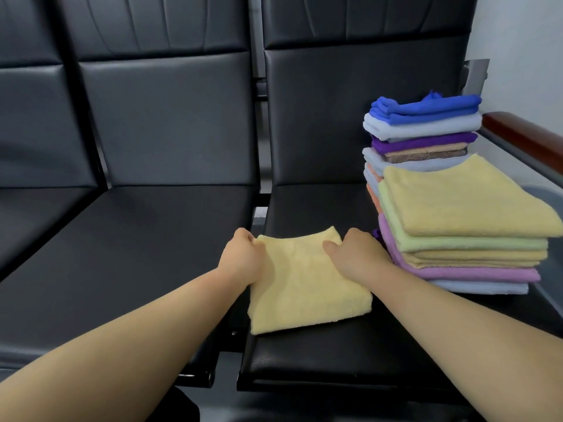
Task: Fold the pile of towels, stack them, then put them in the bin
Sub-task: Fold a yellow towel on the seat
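Black padded seats in a row, with a pale wall at the end.

The seat [304,354] lying under the left hand [240,257] and the right hand [356,254] is glossy black leatherette, and its backrest [335,117] rises beyond them. Left of the left hand lies a second seat [137,254] of the same make, with a panelled second backrest [164,117]. A narrow gap [259,202] parts the two seats just beyond the left hand. A third seat [30,208] shows at the far left edge. Well to the right of the right hand runs a reddish-brown wooden armrest [524,135], with the wall [524,41] behind it.
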`<act>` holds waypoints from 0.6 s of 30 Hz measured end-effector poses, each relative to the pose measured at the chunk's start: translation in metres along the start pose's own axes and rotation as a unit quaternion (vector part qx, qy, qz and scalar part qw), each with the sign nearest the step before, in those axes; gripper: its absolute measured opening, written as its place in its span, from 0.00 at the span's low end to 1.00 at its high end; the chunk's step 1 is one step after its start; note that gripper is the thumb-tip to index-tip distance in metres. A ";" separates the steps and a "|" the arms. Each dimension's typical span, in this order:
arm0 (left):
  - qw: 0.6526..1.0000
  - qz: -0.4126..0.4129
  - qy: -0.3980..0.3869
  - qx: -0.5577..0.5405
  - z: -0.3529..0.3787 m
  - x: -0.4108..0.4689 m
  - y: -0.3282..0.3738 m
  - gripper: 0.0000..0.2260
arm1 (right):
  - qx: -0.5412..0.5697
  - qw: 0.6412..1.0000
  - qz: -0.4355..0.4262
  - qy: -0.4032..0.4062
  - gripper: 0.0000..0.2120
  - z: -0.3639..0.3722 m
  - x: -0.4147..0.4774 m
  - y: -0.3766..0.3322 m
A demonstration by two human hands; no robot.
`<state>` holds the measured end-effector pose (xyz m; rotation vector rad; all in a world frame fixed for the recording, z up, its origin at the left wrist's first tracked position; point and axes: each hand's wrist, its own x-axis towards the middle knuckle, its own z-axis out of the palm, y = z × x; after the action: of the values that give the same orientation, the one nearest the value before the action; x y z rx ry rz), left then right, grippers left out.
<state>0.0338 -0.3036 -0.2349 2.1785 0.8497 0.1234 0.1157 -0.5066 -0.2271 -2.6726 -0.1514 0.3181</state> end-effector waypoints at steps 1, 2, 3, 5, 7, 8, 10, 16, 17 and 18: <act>1.000 -0.015 -0.016 0.017 0.000 0.000 0.001 0.09 | -0.026 0.999 0.015 -0.014 0.23 -0.001 0.001 0.000; 0.998 -0.033 -0.033 0.033 0.000 -0.001 0.000 0.11 | -0.045 0.998 0.024 -0.031 0.24 -0.002 0.001 0.001; 0.997 -0.048 -0.053 0.041 -0.001 -0.001 0.000 0.11 | -0.056 0.997 0.026 -0.051 0.24 -0.004 0.001 0.001; 0.993 -0.070 -0.090 0.024 -0.002 -0.002 -0.001 0.08 | -0.057 0.995 0.016 -0.083 0.22 -0.004 0.001 0.001; 0.991 -0.083 -0.102 -0.009 -0.004 -0.003 -0.001 0.08 | -0.046 0.995 -0.008 -0.093 0.16 -0.002 0.000 -0.001; 0.991 -0.085 -0.103 -0.026 -0.004 -0.004 -0.002 0.09 | -0.038 0.995 -0.023 -0.093 0.14 -0.001 -0.001 -0.002; 0.992 -0.067 -0.091 -0.063 -0.006 -0.011 0.001 0.09 | 0.016 0.995 -0.044 -0.083 0.11 -0.004 -0.008 -0.005; 0.990 0.049 0.014 -0.131 -0.041 -0.035 0.033 0.06 | 0.149 0.985 -0.091 -0.008 0.13 -0.028 -0.036 -0.015; 0.988 0.063 0.022 -0.140 -0.049 -0.041 0.043 0.06 | 0.165 0.981 -0.102 0.010 0.14 -0.039 -0.040 -0.017; 0.986 0.074 0.025 -0.146 -0.056 -0.045 0.052 0.07 | 0.179 0.977 -0.110 0.025 0.15 -0.049 -0.043 -0.020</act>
<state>0.0079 -0.3199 -0.1514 1.9663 0.6524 0.3560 0.0848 -0.5157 -0.1666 -2.2796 -0.3390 0.1868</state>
